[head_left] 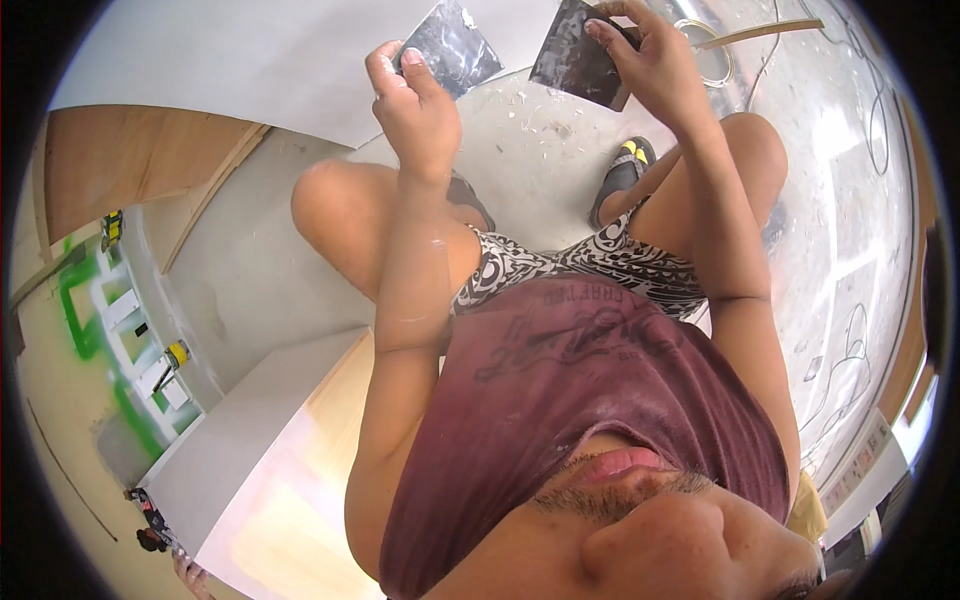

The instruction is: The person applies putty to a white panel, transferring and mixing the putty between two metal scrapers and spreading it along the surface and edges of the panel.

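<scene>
My left hand point(420, 120) is closed on the edge of a flat, dark, square putty scraper point(452, 50). White smears cover its face, and a white lump sits near its upper corner. Over to the right, my right hand point(660, 70) grips a second dark square putty scraper point(575, 55), tilted and streaked with white, its far edge partly behind my fingers. The two scrapers are apart, held above the floor between my bent knees. A large white panel point(250, 60) lies beyond my left hand. Whitish residue marks my left fingers.
White flecks dot the grey concrete floor point(540, 130). A round pale container point(708, 45) with a wooden strip point(765, 33) across it stands at far right, near loose cables point(875, 120). Pale boards point(290, 400) stand at left, where another person's hand point(188, 572) touches an edge.
</scene>
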The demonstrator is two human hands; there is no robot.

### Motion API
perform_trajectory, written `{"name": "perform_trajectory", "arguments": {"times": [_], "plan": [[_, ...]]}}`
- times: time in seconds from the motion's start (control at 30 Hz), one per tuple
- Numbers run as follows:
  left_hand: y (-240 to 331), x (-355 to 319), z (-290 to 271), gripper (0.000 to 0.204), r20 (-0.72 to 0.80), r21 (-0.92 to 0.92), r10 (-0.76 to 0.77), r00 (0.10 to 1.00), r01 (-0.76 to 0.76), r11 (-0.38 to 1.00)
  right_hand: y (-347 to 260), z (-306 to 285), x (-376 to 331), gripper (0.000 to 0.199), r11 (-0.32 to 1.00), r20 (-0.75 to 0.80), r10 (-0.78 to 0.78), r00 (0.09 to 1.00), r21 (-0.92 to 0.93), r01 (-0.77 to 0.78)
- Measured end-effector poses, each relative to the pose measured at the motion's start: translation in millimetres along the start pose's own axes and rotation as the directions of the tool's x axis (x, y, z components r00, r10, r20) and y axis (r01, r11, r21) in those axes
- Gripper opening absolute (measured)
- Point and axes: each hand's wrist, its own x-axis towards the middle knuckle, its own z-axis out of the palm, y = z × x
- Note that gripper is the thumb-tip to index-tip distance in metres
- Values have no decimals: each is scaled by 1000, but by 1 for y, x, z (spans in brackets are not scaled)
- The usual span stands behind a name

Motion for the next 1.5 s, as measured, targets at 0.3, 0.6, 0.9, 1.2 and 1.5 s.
{"name": "perform_trajectory", "arguments": {"times": [0.3,0.6,0.9,1.2,1.5], "plan": [[11,-17,8,18,203,70,201,958,-219,973,17,24,2,25,985,154,-119,981,-104,135],[5,-3,-4,19,70,66,128,989,-132,989,25,-41,16,25,989,139,146,979,-28,-143],[-11,13,-15,23,119,-259,-93,989,121,958,52,-124,18,32,857,-193,155,969,515,-34],[2,4,6,22,197,-235,-162,967,207,950,184,-180,72,41,902,-188,352,917,332,-277],[-2,7,17,28,180,-105,-300,937,322,941,335,-116,112,28,750,79,253,964,-646,-144]]}}
